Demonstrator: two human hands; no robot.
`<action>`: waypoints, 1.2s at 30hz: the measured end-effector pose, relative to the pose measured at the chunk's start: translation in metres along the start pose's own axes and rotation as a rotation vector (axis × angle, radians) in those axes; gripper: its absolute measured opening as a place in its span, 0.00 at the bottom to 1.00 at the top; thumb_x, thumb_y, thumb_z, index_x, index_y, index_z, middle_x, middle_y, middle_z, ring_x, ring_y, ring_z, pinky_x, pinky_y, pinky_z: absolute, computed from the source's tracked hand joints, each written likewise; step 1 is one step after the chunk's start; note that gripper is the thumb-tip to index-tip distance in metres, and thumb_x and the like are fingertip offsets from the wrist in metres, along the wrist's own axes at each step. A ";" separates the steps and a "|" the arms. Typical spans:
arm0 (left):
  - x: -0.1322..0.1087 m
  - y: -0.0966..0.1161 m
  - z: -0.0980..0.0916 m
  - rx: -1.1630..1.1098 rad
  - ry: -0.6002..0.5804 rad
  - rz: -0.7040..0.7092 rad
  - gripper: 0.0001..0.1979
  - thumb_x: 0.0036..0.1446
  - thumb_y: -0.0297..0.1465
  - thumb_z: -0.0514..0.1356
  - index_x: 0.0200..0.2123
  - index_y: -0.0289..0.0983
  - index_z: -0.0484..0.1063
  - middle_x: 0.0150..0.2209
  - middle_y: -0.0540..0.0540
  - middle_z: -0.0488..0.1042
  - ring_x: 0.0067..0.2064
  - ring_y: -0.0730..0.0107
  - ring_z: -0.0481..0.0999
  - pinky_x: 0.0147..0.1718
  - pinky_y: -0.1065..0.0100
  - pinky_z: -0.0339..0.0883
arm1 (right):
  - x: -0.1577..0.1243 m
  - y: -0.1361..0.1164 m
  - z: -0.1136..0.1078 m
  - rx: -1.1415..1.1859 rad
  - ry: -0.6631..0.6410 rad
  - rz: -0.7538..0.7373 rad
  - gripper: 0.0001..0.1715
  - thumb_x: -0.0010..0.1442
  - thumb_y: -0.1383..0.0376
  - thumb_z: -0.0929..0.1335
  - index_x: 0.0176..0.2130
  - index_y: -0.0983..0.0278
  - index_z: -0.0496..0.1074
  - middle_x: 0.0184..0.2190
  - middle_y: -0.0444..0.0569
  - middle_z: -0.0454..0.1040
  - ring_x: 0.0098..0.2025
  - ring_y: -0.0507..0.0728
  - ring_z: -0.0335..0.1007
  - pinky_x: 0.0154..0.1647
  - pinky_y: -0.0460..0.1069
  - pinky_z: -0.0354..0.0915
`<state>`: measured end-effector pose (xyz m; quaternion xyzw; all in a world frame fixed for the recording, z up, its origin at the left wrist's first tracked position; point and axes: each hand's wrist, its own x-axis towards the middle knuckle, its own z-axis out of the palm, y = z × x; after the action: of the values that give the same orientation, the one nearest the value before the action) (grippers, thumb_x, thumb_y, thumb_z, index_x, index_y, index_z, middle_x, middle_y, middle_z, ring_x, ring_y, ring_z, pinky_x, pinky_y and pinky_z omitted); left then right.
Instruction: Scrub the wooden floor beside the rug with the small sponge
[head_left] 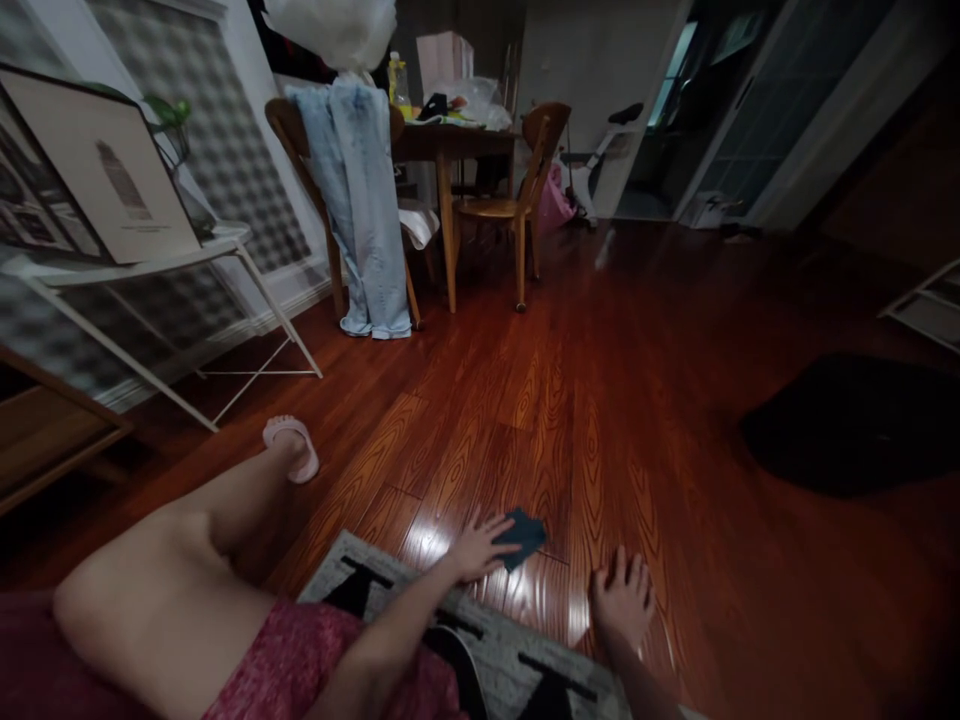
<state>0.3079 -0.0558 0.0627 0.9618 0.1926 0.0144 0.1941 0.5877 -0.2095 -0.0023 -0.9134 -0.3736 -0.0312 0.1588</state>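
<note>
My left hand [478, 549] reaches in from the lower left, low over the shiny wooden floor. A small dark teal cloth [525, 540] is at its fingertips, part of it between the fingers and thumb. To the right, my right hand [625, 598] rests on the floor with its fingers spread and nothing visible in it. Beneath my left forearm lies a grey patterned mat [405, 583] with black shapes. A bent leg [180, 545] with a pink slipper [301, 462] extends at the left.
Jeans [360, 200] hang over a wooden chair by the cluttered table [427, 140]. Another chair [525, 210] stands to its right. A white side table [225, 240] holds a framed picture [112, 170]. A black object [855, 425] lies at the right.
</note>
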 end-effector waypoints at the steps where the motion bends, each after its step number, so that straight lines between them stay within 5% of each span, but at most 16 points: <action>1: -0.008 -0.012 -0.008 0.003 0.024 -0.128 0.25 0.68 0.40 0.54 0.66 0.58 0.57 0.73 0.49 0.46 0.71 0.53 0.49 0.66 0.36 0.36 | 0.000 -0.001 -0.001 -0.010 -0.001 0.005 0.39 0.64 0.58 0.54 0.71 0.67 0.50 0.71 0.62 0.51 0.73 0.65 0.40 0.68 0.66 0.47; 5: -0.051 -0.052 -0.035 0.021 0.172 -0.922 0.27 0.65 0.34 0.56 0.66 0.58 0.60 0.72 0.51 0.49 0.72 0.55 0.47 0.68 0.45 0.40 | -0.001 -0.004 -0.003 -0.028 0.017 0.016 0.38 0.65 0.59 0.53 0.71 0.66 0.51 0.70 0.61 0.52 0.73 0.64 0.39 0.68 0.65 0.47; 7: -0.074 -0.064 -0.044 0.048 0.232 -1.201 0.28 0.66 0.33 0.52 0.68 0.50 0.56 0.73 0.42 0.47 0.72 0.49 0.47 0.65 0.40 0.46 | -0.002 -0.004 -0.003 -0.019 0.023 0.000 0.38 0.65 0.58 0.53 0.70 0.67 0.52 0.70 0.61 0.52 0.73 0.64 0.39 0.68 0.64 0.47; 10: -0.094 -0.071 -0.046 0.088 0.287 -1.439 0.30 0.66 0.32 0.49 0.70 0.40 0.52 0.71 0.30 0.48 0.71 0.39 0.49 0.60 0.33 0.52 | -0.001 -0.002 -0.002 -0.001 0.018 -0.005 0.38 0.65 0.58 0.53 0.70 0.68 0.52 0.70 0.62 0.52 0.73 0.64 0.39 0.68 0.65 0.47; 13: -0.084 -0.064 -0.039 0.119 0.319 -1.547 0.30 0.66 0.34 0.49 0.70 0.38 0.54 0.70 0.28 0.50 0.70 0.37 0.49 0.60 0.34 0.53 | 0.000 -0.001 0.001 0.019 0.032 -0.004 0.38 0.65 0.58 0.53 0.70 0.68 0.52 0.70 0.62 0.52 0.73 0.65 0.39 0.68 0.65 0.47; 16: -0.053 -0.043 -0.029 0.115 0.296 -1.402 0.29 0.67 0.36 0.49 0.69 0.39 0.56 0.71 0.31 0.50 0.70 0.36 0.49 0.62 0.35 0.50 | 0.001 -0.001 0.002 0.037 0.034 0.000 0.39 0.64 0.58 0.53 0.70 0.68 0.52 0.70 0.62 0.52 0.73 0.65 0.39 0.67 0.66 0.47; 23: 0.010 0.058 0.020 -0.119 -0.032 -0.281 0.29 0.65 0.46 0.54 0.68 0.48 0.58 0.74 0.43 0.36 0.72 0.42 0.42 0.66 0.37 0.42 | 0.000 -0.002 -0.003 0.059 0.004 0.000 0.40 0.63 0.58 0.54 0.71 0.68 0.50 0.71 0.62 0.50 0.73 0.66 0.40 0.67 0.67 0.48; 27: 0.018 0.095 0.047 -0.124 -0.065 0.028 0.29 0.66 0.46 0.54 0.68 0.50 0.57 0.74 0.41 0.35 0.72 0.44 0.41 0.63 0.34 0.46 | -0.001 -0.003 -0.005 0.041 0.024 -0.011 0.39 0.64 0.58 0.53 0.70 0.69 0.53 0.70 0.63 0.51 0.73 0.66 0.40 0.66 0.67 0.49; 31: 0.020 0.070 0.031 -0.057 -0.032 0.044 0.23 0.69 0.42 0.51 0.66 0.54 0.60 0.73 0.46 0.44 0.72 0.53 0.46 0.65 0.35 0.41 | -0.002 -0.004 -0.005 0.015 0.057 -0.026 0.38 0.65 0.58 0.51 0.69 0.70 0.54 0.70 0.64 0.52 0.72 0.66 0.41 0.67 0.66 0.48; 33: 0.017 0.042 0.010 -0.046 0.001 -0.141 0.24 0.68 0.42 0.53 0.66 0.54 0.59 0.73 0.45 0.45 0.72 0.52 0.47 0.66 0.35 0.38 | -0.001 -0.003 -0.004 0.013 0.057 -0.019 0.38 0.65 0.57 0.51 0.69 0.69 0.53 0.70 0.63 0.53 0.73 0.66 0.41 0.67 0.66 0.48; 36: 0.000 -0.006 -0.023 -0.028 0.099 -0.599 0.26 0.66 0.37 0.54 0.67 0.53 0.59 0.73 0.46 0.45 0.72 0.51 0.48 0.66 0.39 0.42 | 0.000 -0.002 -0.002 0.023 0.034 -0.007 0.39 0.65 0.57 0.52 0.70 0.68 0.52 0.70 0.62 0.52 0.73 0.65 0.40 0.67 0.66 0.48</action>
<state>0.3030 -0.0420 0.0818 0.8576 0.4765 0.0062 0.1933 0.5865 -0.2091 0.0003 -0.9095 -0.3744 -0.0430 0.1755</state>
